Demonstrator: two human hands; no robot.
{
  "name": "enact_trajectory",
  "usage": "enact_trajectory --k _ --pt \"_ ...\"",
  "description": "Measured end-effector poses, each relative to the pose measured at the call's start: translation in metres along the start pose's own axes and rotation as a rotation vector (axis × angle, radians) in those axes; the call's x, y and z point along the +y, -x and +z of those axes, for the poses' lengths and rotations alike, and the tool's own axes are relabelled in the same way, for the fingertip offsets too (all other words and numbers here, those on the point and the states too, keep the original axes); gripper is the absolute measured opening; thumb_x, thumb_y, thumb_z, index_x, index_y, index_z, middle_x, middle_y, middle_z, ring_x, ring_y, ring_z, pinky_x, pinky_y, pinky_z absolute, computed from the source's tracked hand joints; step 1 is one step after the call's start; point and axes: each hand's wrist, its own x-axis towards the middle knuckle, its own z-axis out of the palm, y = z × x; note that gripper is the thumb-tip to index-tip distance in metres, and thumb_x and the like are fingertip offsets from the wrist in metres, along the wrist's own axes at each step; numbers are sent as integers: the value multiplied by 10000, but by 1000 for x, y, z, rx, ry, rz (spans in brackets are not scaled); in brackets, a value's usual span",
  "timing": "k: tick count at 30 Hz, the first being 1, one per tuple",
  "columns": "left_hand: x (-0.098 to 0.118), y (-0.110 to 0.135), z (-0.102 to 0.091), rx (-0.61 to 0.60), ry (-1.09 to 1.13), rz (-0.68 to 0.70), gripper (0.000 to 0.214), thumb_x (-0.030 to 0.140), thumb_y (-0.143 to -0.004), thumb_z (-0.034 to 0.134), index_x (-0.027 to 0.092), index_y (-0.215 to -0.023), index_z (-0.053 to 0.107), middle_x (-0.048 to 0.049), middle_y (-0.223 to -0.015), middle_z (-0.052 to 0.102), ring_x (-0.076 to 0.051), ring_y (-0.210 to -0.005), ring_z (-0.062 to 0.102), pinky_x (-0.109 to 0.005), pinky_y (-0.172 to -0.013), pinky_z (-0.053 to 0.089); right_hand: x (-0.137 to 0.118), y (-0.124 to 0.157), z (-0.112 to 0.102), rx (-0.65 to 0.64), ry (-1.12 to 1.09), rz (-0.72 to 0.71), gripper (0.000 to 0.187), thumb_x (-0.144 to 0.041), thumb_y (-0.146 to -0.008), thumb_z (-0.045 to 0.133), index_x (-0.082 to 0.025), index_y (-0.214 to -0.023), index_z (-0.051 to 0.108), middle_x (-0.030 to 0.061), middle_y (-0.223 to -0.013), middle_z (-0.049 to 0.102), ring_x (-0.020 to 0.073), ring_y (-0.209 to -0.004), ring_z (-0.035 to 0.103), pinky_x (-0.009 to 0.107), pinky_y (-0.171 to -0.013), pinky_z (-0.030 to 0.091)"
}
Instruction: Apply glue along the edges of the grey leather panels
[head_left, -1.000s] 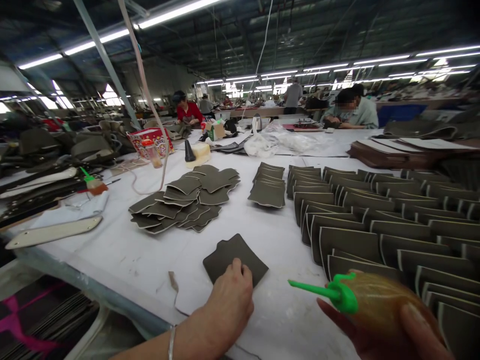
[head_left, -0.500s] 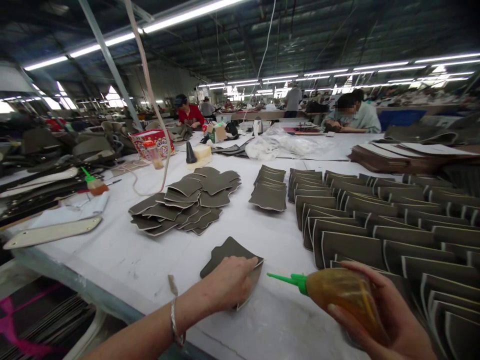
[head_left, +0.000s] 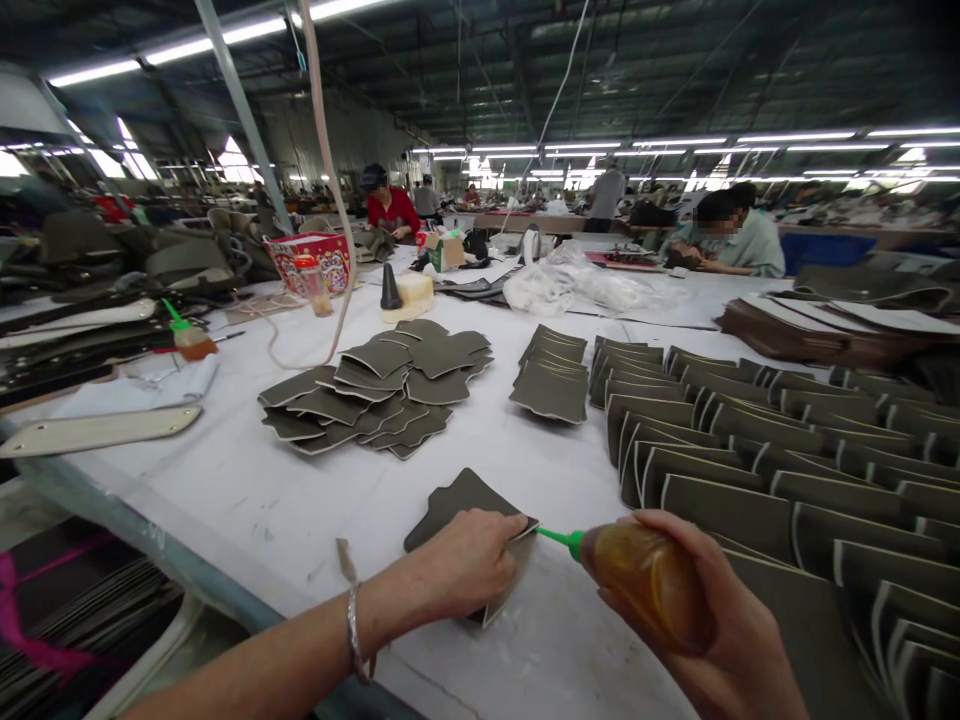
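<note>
- The left hand (head_left: pixel 457 560) presses its fingers together on a dark leather piece (head_left: pixel 461 497) lying on the white table (head_left: pixel 247 500).
- The right hand (head_left: pixel 712 620) grips a glue bottle (head_left: pixel 637 580); its green tip touches the piece's edge.

A second ago the left hand (head_left: pixel 457 565) lay flat on the dark piece (head_left: pixel 465 500), which rested flat near the front edge of the bench (head_left: pixel 225 500). Now that hand grips the piece's right side and has bent it up, so the pale underside shows. The right hand (head_left: pixel 705 620) has brought the glue bottle (head_left: pixel 645 580) in from the right. Its green tip (head_left: pixel 559 540) was out in the open before. Now the tip sits right at the lifted edge of the piece.
</note>
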Motion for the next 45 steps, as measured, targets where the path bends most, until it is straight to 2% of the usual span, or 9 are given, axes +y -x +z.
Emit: enact_trajectory --k 4,10,15,21,27,33,38,42,45 --pt "-1 0 1 2 -15 1 485 134 -786 403 225 -1210 619 -73 -1085 715 -267 -1001 661 -351 -866 492 2 0 -2 -58 63 -72 507 -442 -789 745 -333 -1232 524 29 -1108 650 246 -898 687 308 -803 555" --pt "1 -1 0 2 -30 18 444 142 -772 392 193 -1135 642 -102 -1000 714 -292 -939 676 -364 -803 505 8 -2 -6 -40 81 -64 530 -435 -776 762 -316 -1234 522 35 -1117 640 232 -876 687 266 -725 567" --pt "4 -1 -1 5 -53 -1 462 149 -774 384 195 -1163 629 -107 -981 702 -304 -913 676 -384 -787 509 10 0 -7 -105 12 -31 516 -410 -797 751 -315 -1242 506 23 -1085 643 210 -863 689 245 -737 562" --pt "6 3 -1 -4 -42 2 488 159 -795 376 203 -1225 602 -106 -1026 687 -303 -937 668 -401 -815 511 15 -4 -9 -41 83 -79 479 -404 -800 744 -304 -1218 532 24 -1098 628 196 -881 670 214 -749 546" --pt "3 3 2 -3 -48 2 513 164 -808 380 210 -1281 573 -105 -1026 684 -303 -946 661 -409 -831 508 17 2 -9 -68 -32 37 453 -428 -806 736 -299 -1192 537 11 -1045 630 197 -815 667 229 -709 546" --pt "1 3 5 2 -22 25 534 134 -799 382 202 -1298 562 -99 -1069 680 -283 -1001 650 -407 -888 499 26 3 -6 -1 -22 99 449 -437 -826 714 -278 -1202 529 28 -1094 611 206 -880 640 244 -749 524" --pt "-3 4 8 21 32 23 558 139 -818 369 173 -1353 528 -112 -1186 656 -272 -1095 621 -414 -962 474 24 14 -4 -74 -86 90 439 -420 -813 724 -289 -1187 536 2 -1039 635 201 -848 653 230 -729 527" --pt "-6 5 9 14 34 27 557 145 -824 376 185 -1360 522 -106 -1246 639 -266 -1141 604 -406 -1002 453 12 17 -1 23 -136 246 444 -479 -798 710 -284 -1166 557 -5 -1050 624 208 -875 628 245 -768 492" --pt "-7 5 9 16 28 22 544 151 -837 370 176 -1360 518 -110 -1301 612 -267 -1195 573 -404 -1033 430 4 20 3 59 -153 283 444 -495 -790 707 -273 -1147 564 -1 -1063 607 211 -891 606 250 -789 466"
